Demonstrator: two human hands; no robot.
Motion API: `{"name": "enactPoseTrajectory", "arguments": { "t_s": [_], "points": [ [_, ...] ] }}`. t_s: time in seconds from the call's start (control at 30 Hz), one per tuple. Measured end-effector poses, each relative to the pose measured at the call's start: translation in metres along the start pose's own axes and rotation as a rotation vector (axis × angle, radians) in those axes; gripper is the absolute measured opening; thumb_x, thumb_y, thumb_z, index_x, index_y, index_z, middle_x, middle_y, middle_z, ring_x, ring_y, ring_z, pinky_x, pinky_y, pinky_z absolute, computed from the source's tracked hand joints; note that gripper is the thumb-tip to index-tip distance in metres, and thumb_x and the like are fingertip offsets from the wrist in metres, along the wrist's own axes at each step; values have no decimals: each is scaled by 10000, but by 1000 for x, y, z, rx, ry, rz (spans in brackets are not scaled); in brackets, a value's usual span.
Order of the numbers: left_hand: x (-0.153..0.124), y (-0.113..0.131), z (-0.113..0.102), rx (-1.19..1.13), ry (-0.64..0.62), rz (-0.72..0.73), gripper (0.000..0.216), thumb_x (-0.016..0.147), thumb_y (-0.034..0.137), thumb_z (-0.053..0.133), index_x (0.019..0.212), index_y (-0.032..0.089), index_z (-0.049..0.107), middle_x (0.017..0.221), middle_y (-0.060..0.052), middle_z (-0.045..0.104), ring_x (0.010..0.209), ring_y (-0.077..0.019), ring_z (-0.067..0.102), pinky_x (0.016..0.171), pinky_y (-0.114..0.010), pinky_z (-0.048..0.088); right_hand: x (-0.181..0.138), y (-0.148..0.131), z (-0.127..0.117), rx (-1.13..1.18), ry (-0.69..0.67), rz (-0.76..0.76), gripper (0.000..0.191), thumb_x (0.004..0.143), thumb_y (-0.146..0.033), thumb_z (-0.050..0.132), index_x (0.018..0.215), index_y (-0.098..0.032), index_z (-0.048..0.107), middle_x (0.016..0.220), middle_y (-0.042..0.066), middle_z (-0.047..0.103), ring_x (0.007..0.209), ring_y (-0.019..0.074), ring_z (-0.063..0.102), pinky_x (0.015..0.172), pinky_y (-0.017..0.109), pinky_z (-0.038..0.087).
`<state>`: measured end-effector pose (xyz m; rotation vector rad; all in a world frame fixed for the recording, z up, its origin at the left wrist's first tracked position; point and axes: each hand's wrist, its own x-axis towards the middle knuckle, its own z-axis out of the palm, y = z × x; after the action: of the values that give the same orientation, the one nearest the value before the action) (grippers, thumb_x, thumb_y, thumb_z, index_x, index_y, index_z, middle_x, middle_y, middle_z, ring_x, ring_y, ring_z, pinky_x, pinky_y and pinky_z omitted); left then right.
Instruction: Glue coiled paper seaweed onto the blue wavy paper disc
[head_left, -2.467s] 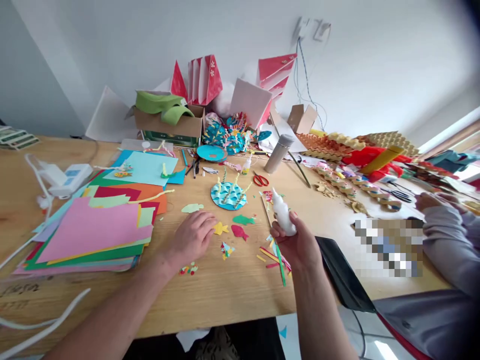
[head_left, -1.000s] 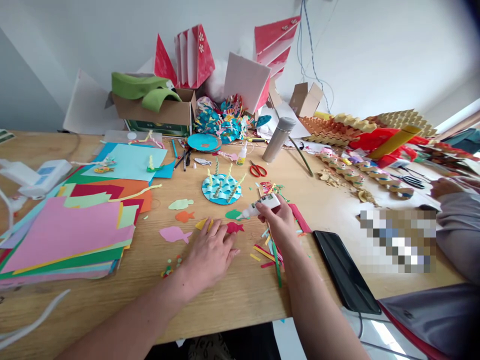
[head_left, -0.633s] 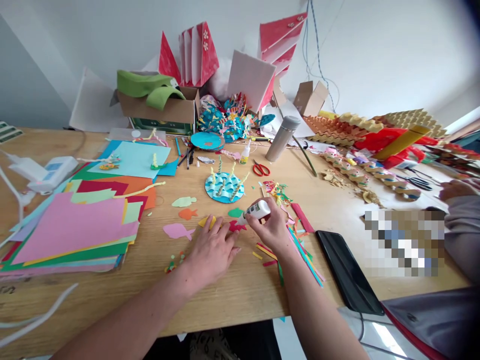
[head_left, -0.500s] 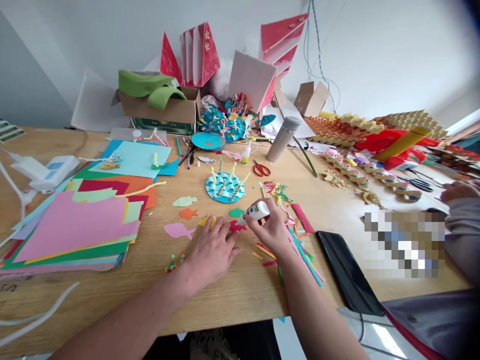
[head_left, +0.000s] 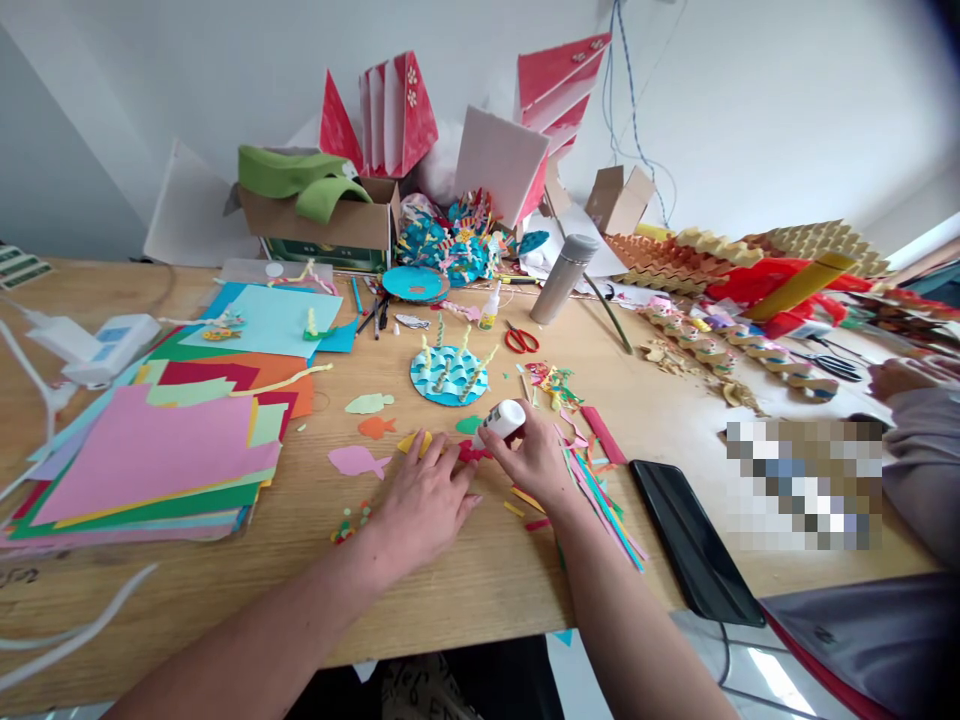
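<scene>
My right hand (head_left: 534, 462) grips a small white glue bottle (head_left: 501, 421), tipped nozzle-down onto a red paper fish (head_left: 472, 453) on the wooden table (head_left: 465, 580). My left hand (head_left: 421, 502) lies flat with fingers spread, its fingertips by the red fish and a yellow paper fish (head_left: 415, 443). Just beyond lie a green fish (head_left: 468, 425), an orange fish (head_left: 376, 427), a pink fish (head_left: 357, 461) and a pale green fish (head_left: 368, 403). A round blue wave disc with twisted paper stalks (head_left: 448, 374) stands behind them.
A stack of coloured paper sheets (head_left: 150, 450) fills the left. Paper strips (head_left: 592, 480) and a black phone (head_left: 694, 540) lie to the right. Red scissors (head_left: 520, 339), a grey flask (head_left: 560, 279) and a cardboard box (head_left: 322, 225) stand further back. Another person's sleeve (head_left: 922, 470) is at the right edge.
My right hand brought the glue bottle down from upright in the air to the red fish, nozzle on it. My left hand slid right to hold near the fish.
</scene>
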<state>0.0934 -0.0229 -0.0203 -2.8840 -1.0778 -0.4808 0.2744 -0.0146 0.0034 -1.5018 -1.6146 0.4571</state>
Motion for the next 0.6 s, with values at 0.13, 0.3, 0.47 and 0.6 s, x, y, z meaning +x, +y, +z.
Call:
{"name": "enactPoseTrajectory", "arguments": {
  "t_s": [0.13, 0.3, 0.47, 0.6],
  "points": [
    [-1, 0, -1, -7, 5, -12, 372, 930, 379, 481, 1237, 191, 575, 1275, -121, 586, 1272, -335, 436, 1092, -569, 282, -2, -2, -1, 56, 56, -30, 168, 776, -307, 647, 823, -229, 506, 691, -21, 564, 564, 126, 511, 541, 261, 392],
    [0, 1, -2, -4, -6, -9, 362, 924, 372, 493, 1220, 183, 580, 1258, -125, 589, 1264, -342, 440, 1085, -566, 291, -2, -4, 1, 10, 15, -39, 183, 767, -300, 644, 787, -227, 478, 659, -27, 534, 541, 119, 494, 522, 251, 380],
    [0, 0, 0, 2, -14, -15, 362, 927, 375, 485, 1220, 183, 574, 1255, -121, 584, 1269, -339, 431, 1086, -563, 290, -2, -4, 3, -31, 19, -35, 177, 793, -332, 605, 798, -214, 472, 672, -15, 552, 539, 114, 494, 505, 240, 381],
    [0, 0, -2, 17, -28, -13, 364, 925, 378, 487, 1217, 181, 576, 1245, -119, 589, 1259, -338, 438, 1083, -559, 296, -2, -4, 4, -65, -17, -29, 176, 787, -328, 604, 780, -210, 475, 647, -19, 548, 532, 113, 489, 505, 237, 378]
  ]
}}
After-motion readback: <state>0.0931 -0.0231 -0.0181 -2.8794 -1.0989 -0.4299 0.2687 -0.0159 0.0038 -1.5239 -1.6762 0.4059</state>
